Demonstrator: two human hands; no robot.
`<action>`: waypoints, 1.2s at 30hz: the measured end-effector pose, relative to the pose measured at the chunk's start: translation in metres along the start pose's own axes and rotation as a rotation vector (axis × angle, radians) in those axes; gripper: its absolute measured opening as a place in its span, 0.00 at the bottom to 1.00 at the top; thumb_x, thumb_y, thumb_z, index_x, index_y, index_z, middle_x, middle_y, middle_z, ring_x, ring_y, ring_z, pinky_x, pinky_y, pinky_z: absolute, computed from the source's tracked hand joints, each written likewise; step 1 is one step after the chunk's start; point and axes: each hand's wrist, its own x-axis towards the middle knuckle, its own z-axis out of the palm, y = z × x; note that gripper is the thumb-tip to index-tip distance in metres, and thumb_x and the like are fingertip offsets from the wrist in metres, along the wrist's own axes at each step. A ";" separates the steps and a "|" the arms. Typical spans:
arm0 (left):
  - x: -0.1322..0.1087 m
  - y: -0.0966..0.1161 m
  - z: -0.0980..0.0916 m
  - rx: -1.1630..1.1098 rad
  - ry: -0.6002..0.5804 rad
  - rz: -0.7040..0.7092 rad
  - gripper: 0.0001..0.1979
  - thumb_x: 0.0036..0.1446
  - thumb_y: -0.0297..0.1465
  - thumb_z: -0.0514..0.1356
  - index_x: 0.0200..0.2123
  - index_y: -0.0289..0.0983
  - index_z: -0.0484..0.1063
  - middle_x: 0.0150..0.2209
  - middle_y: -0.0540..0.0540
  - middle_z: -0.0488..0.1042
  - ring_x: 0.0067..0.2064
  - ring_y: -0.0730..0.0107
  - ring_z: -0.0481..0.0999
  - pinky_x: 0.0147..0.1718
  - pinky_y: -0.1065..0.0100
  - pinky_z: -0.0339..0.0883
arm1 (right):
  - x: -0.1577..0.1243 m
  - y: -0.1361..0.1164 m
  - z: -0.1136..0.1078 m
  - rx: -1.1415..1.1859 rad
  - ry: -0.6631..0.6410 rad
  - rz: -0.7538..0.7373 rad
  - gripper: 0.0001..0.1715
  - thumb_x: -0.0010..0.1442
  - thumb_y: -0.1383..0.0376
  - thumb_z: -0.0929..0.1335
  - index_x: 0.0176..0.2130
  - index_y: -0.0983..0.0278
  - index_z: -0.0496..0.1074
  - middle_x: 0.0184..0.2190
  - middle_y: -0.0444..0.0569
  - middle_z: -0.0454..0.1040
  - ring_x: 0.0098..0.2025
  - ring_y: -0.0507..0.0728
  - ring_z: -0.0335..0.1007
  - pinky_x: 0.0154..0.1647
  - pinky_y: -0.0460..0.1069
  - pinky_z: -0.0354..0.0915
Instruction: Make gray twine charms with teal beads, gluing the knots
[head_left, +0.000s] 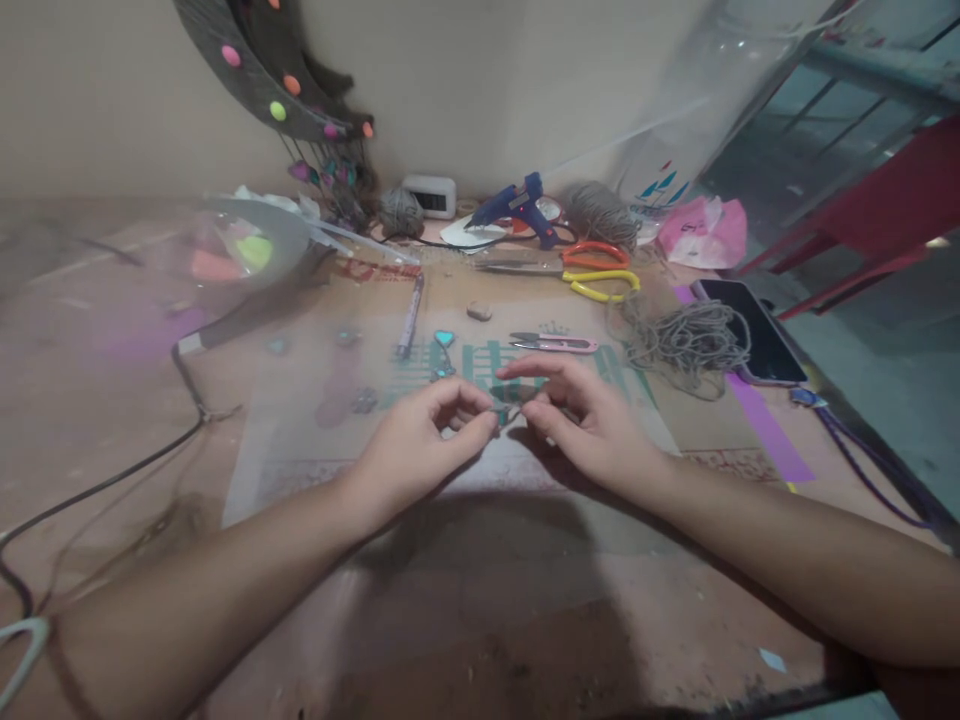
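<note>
My left hand [424, 430] and my right hand [581, 415] meet over a printed sheet of cardboard [315, 440] in the middle of the table. Both pinch a small thin piece between thumb and fingertips; it looks like grey string, too small to name surely. A teal heart-shaped bead [445, 338] on a short string lies just beyond my hands. Pink thread snips [555, 344] lie behind my right hand.
Grey cord [686, 340] is piled at the right beside a black phone [750, 325]. Yellow and orange scissors [600, 270], a blue glue gun [517, 205], yarn balls [401, 212], a pen [410, 318] and a pink bag [705, 230] lie farther back. A black cable [112, 480] runs at the left.
</note>
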 end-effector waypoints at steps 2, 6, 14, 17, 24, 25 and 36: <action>0.000 0.000 0.000 -0.009 0.002 -0.006 0.06 0.58 0.34 0.62 0.34 0.37 0.73 0.29 0.50 0.76 0.30 0.72 0.73 0.31 0.70 0.65 | 0.000 0.001 0.000 -0.042 0.000 -0.022 0.15 0.65 0.63 0.68 0.52 0.62 0.68 0.42 0.49 0.78 0.25 0.49 0.65 0.27 0.46 0.65; 0.002 0.000 -0.001 -0.093 0.009 -0.026 0.08 0.58 0.36 0.64 0.35 0.37 0.73 0.29 0.50 0.77 0.31 0.71 0.74 0.33 0.69 0.67 | -0.002 0.003 -0.002 -0.243 0.152 -0.291 0.09 0.62 0.62 0.73 0.41 0.62 0.71 0.34 0.46 0.76 0.27 0.50 0.66 0.28 0.47 0.64; 0.003 -0.005 -0.002 -0.130 -0.033 -0.025 0.10 0.58 0.38 0.66 0.33 0.37 0.75 0.30 0.50 0.79 0.34 0.70 0.77 0.36 0.69 0.68 | 0.004 0.002 0.003 -0.302 0.081 -0.313 0.07 0.66 0.65 0.70 0.35 0.64 0.76 0.30 0.48 0.79 0.33 0.53 0.75 0.35 0.47 0.69; 0.004 -0.007 -0.001 -0.086 -0.033 -0.003 0.09 0.57 0.37 0.67 0.36 0.38 0.76 0.32 0.50 0.80 0.36 0.70 0.77 0.36 0.70 0.67 | 0.005 0.001 0.004 -0.248 0.082 -0.257 0.07 0.65 0.67 0.71 0.32 0.63 0.76 0.28 0.46 0.78 0.31 0.52 0.74 0.33 0.46 0.68; 0.002 -0.006 -0.001 -0.048 -0.031 0.022 0.12 0.58 0.38 0.66 0.43 0.40 0.77 0.34 0.50 0.79 0.37 0.71 0.76 0.36 0.70 0.66 | 0.003 0.006 0.002 -0.331 0.058 -0.322 0.10 0.67 0.62 0.70 0.34 0.63 0.77 0.28 0.47 0.78 0.32 0.53 0.74 0.35 0.48 0.67; 0.002 -0.005 -0.002 -0.034 -0.029 0.031 0.11 0.59 0.38 0.66 0.42 0.40 0.77 0.35 0.50 0.79 0.37 0.71 0.76 0.36 0.70 0.66 | 0.003 0.007 0.002 -0.346 0.050 -0.339 0.11 0.67 0.62 0.69 0.34 0.64 0.77 0.28 0.48 0.78 0.32 0.53 0.73 0.35 0.48 0.67; 0.002 0.001 -0.003 0.045 -0.047 0.076 0.07 0.60 0.36 0.63 0.38 0.39 0.79 0.34 0.51 0.80 0.35 0.71 0.76 0.36 0.71 0.68 | 0.003 0.007 0.004 -0.405 0.046 -0.413 0.14 0.69 0.59 0.67 0.35 0.64 0.76 0.29 0.49 0.79 0.31 0.54 0.73 0.35 0.49 0.67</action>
